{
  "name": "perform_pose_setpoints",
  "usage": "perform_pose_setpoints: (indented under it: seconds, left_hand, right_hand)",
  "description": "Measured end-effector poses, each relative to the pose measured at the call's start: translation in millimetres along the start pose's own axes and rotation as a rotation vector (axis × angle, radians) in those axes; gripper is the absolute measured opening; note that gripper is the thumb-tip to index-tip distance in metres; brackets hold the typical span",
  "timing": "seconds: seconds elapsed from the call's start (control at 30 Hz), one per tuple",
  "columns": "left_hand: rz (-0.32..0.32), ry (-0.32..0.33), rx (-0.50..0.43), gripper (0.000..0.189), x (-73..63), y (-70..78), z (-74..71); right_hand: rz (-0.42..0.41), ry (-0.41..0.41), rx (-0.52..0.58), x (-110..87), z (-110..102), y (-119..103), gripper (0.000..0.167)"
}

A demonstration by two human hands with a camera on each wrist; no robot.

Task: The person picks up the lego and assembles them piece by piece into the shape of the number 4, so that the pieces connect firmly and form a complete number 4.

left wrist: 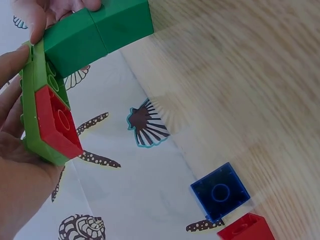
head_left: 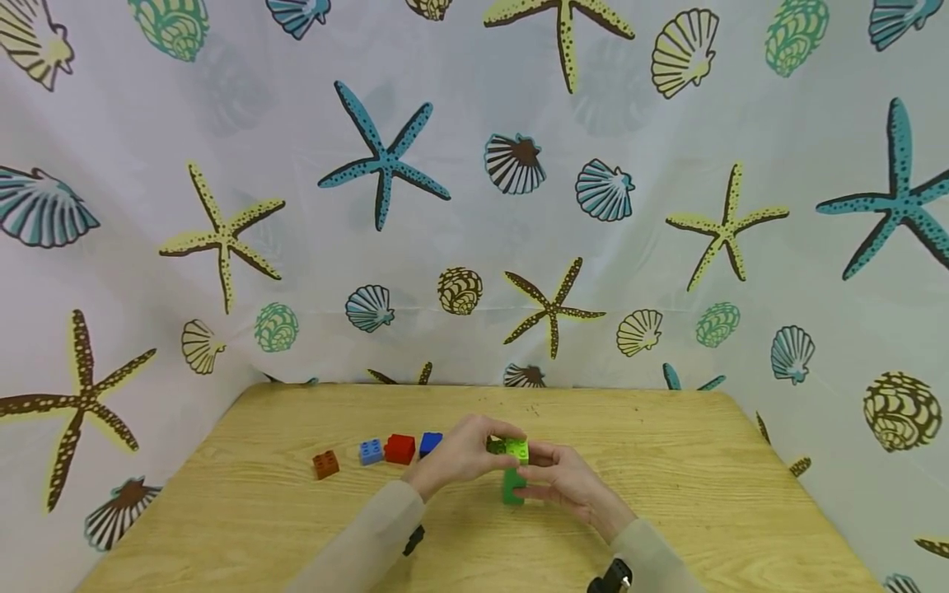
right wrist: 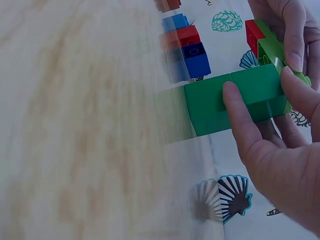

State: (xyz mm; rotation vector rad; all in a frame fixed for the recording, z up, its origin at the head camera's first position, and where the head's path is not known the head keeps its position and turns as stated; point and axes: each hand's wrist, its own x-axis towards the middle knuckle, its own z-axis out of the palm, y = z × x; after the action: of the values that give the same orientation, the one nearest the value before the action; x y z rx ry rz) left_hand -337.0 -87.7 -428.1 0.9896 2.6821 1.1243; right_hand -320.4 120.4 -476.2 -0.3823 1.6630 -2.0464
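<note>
Both hands hold one joined block build over the table. Its column is two dark green toy bricks (right wrist: 207, 107), end to end, upright in the head view. Across the top lies a long light green brick (left wrist: 31, 115), jutting out toward the left. A small red brick (left wrist: 56, 122) is fixed under that overhang, hidden in the head view. My left hand (head_left: 470, 451) grips the light green brick between thumb and fingers. With thumb and fingers on its sides, my right hand (head_left: 567, 486) holds the green column. The hands nearly meet at the top corner.
Left of the build, several loose bricks lie in a row on the wooden table (head_left: 667, 461): a dark blue brick (head_left: 430, 443), a red brick (head_left: 399, 449), a light blue brick (head_left: 371, 451) and an orange-brown brick (head_left: 325, 464). A shell-patterned curtain (head_left: 445, 239) surrounds the table.
</note>
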Motion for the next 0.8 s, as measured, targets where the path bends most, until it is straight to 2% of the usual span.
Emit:
perform_pose_setpoints:
  seconds: [0.3, 0.5, 0.67, 0.8]
  left_hand:
    - [0.0, -0.038, 0.046, 0.035, 2.7, 0.1, -1.8]
    - [-0.034, -0.062, 0.029, 0.033, 5.1, 3.0, -5.3]
    - [-0.057, -0.07, -0.002, 0.034, 3.9, -0.7, -4.7]
    - [-0.041, -0.083, 0.02, 0.034, 2.1, -1.9, -4.9]
  right_hand:
    - [0.013, 0.018, 0.012, -0.2, 0.5, 2.2, 0.06]
    - [0.007, 0.015, 0.005, -0.2, 0.5, 1.4, 0.057]
    - [0.007, 0.015, 0.007, -0.1, 2.1, 1.8, 0.057]
    - [0.005, 0.02, 0.016, -0.2, 2.9, 2.9, 0.06]
